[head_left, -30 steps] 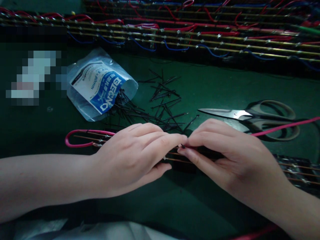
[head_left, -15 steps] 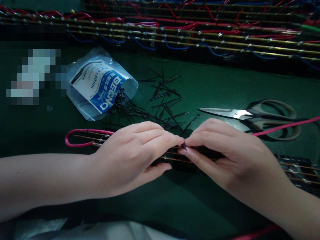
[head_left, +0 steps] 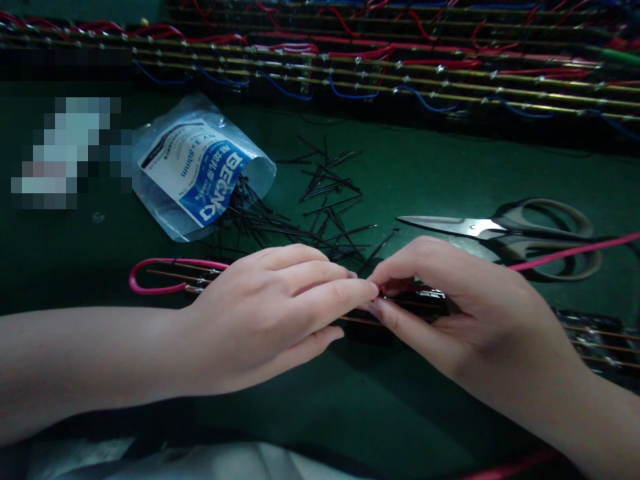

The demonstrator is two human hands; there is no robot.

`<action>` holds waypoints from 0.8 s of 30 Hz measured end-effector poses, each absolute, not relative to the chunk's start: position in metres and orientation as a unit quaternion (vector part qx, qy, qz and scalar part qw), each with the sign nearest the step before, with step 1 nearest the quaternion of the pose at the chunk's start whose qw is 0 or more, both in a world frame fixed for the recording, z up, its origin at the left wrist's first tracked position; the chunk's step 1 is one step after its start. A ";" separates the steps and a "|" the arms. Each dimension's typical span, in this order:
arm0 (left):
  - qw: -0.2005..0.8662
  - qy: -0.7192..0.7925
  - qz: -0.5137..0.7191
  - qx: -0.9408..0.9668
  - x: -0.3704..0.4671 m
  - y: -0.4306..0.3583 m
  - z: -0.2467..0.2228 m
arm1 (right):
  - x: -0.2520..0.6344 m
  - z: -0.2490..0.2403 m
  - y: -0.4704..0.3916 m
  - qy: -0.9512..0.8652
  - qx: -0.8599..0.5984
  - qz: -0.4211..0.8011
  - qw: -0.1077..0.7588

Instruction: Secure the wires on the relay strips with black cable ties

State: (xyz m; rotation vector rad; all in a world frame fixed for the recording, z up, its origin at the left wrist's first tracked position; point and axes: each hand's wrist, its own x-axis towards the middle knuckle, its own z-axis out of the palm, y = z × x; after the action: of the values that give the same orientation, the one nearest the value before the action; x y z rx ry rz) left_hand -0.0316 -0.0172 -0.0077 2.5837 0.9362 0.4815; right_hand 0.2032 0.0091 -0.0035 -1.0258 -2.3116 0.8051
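My left hand lies over a narrow assembly of thin copper-coloured rods, its fingers together and its thumb on the near side. A pink wire loops round the assembly's left end and also shows at the right. My right hand is closed in a pinch above the rods, its thumb and index fingertip meeting my left index fingertip. A small black cable tie was in this pinch a moment ago; the fingertips now mostly cover it. More rods and solder joints emerge beyond my right wrist.
Loose black cable ties lie beyond my hands, spilling from a clear plastic bag. Scissors lie at the right, blades pointing left. Long wired racks of rods cross the back of the green table.
My left index finger has moved slightly right, onto my right fingertips. The right pinch has shifted a little right, and the black cable tie end is now covered.
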 end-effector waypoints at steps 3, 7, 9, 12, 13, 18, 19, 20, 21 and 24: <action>0.168 0.332 0.164 0.914 -0.031 -0.018 -0.006 | 0.203 -0.004 0.008 -0.829 -0.401 0.303 0.246; 0.168 0.336 0.162 0.912 -0.030 -0.017 -0.006 | 0.204 -0.005 0.008 -0.839 -0.381 0.294 0.255; 0.164 0.338 0.161 0.913 -0.030 -0.018 -0.006 | 0.205 -0.004 0.007 -0.848 -0.355 0.292 0.263; 0.160 0.338 0.160 0.913 -0.030 -0.018 -0.006 | 0.206 -0.003 0.007 -0.850 -0.338 0.300 0.270; 0.160 0.339 0.161 0.913 -0.030 -0.018 -0.005 | 0.206 -0.003 0.007 -0.849 -0.337 0.304 0.270; 0.157 0.337 0.148 0.916 -0.029 -0.017 -0.004 | 0.208 -0.004 0.007 -0.852 -0.330 0.312 0.262; 0.156 0.338 0.145 0.917 -0.029 -0.016 -0.004 | 0.208 -0.004 0.007 -0.853 -0.327 0.312 0.259; 0.155 0.338 0.142 0.917 -0.028 -0.016 -0.004 | 0.208 -0.004 0.008 -0.855 -0.324 0.312 0.257; 0.154 0.339 0.140 0.917 -0.028 -0.016 -0.004 | 0.208 -0.004 0.008 -0.857 -0.320 0.312 0.257; 0.147 0.338 0.130 0.920 -0.028 -0.016 -0.004 | 0.209 -0.004 0.009 -0.858 -0.311 0.319 0.257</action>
State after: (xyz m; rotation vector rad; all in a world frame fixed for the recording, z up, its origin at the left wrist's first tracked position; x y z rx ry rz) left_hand -0.0278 -0.0159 -0.0043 2.6483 0.9732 0.3738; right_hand 0.2087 0.0087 -0.0039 -0.8439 -2.3258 0.8645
